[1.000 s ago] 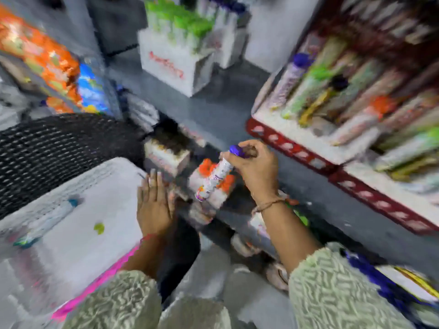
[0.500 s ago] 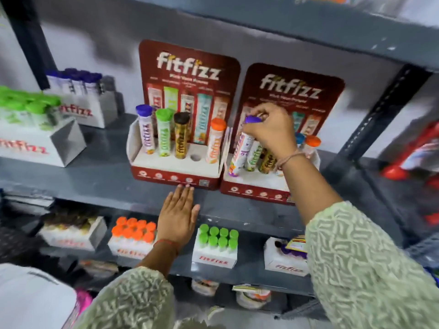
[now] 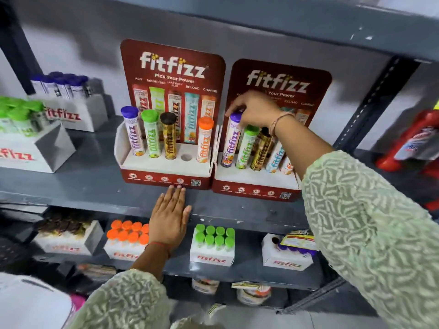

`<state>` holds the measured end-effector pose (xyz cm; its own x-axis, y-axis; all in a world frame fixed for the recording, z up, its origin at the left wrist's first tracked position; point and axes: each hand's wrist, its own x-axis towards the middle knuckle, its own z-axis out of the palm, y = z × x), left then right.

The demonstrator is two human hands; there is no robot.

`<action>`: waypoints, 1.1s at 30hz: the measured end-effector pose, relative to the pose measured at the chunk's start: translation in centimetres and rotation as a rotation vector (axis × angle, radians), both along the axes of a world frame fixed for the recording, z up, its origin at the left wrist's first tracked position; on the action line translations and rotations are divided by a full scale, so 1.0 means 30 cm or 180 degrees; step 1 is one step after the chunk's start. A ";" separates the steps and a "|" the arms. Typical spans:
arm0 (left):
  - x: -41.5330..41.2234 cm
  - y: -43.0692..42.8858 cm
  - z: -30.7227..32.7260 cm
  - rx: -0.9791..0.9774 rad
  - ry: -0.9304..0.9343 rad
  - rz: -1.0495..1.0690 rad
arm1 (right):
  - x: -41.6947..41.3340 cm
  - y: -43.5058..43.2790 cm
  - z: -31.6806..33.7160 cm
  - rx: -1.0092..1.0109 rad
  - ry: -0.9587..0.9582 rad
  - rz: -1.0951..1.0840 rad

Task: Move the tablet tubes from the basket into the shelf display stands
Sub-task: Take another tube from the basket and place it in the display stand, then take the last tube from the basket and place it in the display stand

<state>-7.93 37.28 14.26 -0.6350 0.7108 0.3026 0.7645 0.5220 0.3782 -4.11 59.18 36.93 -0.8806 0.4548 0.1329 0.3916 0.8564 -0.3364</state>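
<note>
Head view: right hand (image 3: pixel 255 110) fingers (image 3: pixel 234 109) pinch the purple-capped tube (image 3: pixel 231 141) (leftmost slot, right stand (image 3: pixel 256 181)).

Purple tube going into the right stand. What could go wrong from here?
1. The purple-capped tube leans left; if not fully seated it may tip when the right hand lets go of its cap.
2. The right forearm crosses just above the neighbouring green-capped tube and brown tube; pulling back could knock them.
3. The right stand has no hand on it; the left hand lies flat on the shelf edge by the left stand, so pushing may shift it.
</note>
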 end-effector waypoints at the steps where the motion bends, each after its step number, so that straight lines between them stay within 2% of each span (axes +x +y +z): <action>1: -0.001 0.000 0.001 -0.0022 -0.0007 -0.0005 | -0.001 -0.001 0.005 0.0004 -0.0094 0.0062; 6: -0.008 -0.005 -0.001 -0.0124 0.0021 -0.0095 | 0.005 -0.023 -0.027 0.0349 -0.0302 0.0112; 13: -0.012 -0.012 -0.001 -0.0017 -0.0022 -0.0266 | 0.030 -0.048 -0.060 0.0317 -0.0255 0.0015; 14: -0.014 -0.015 0.004 0.0065 -0.0032 -0.0287 | 0.047 -0.059 -0.064 0.0296 0.0071 -0.0022; 17: -0.023 -0.077 0.022 0.0305 -0.0165 -0.0093 | 0.063 -0.182 -0.138 0.0326 0.1776 0.0140; 19: -0.033 -0.187 0.005 0.0348 -0.0150 0.0219 | 0.019 -0.325 -0.241 0.0270 0.2218 0.0675; 22: -0.021 -0.429 -0.078 0.0391 -0.0161 0.0892 | -0.087 -0.557 -0.424 -0.0209 0.1976 0.1531; 24: 0.012 -0.605 -0.150 0.0319 -0.0368 0.1442 | -0.159 -0.701 -0.539 -0.0509 0.1688 0.1879; 28: 0.123 -0.958 -0.295 -0.0021 -0.0769 0.2649 | -0.277 -1.043 -0.770 -0.1059 0.0572 0.2583; 33: 0.242 -1.202 -0.436 -0.0210 -0.1121 0.3462 | -0.358 -1.407 -1.034 -0.1585 -0.0673 0.2916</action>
<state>-0.68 1.21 1.19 -0.9654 -0.2588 -0.0316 -0.2469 0.8688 0.4291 -14.85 16.96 5.91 -0.8980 -0.4323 -0.0813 -0.2413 0.6388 -0.7306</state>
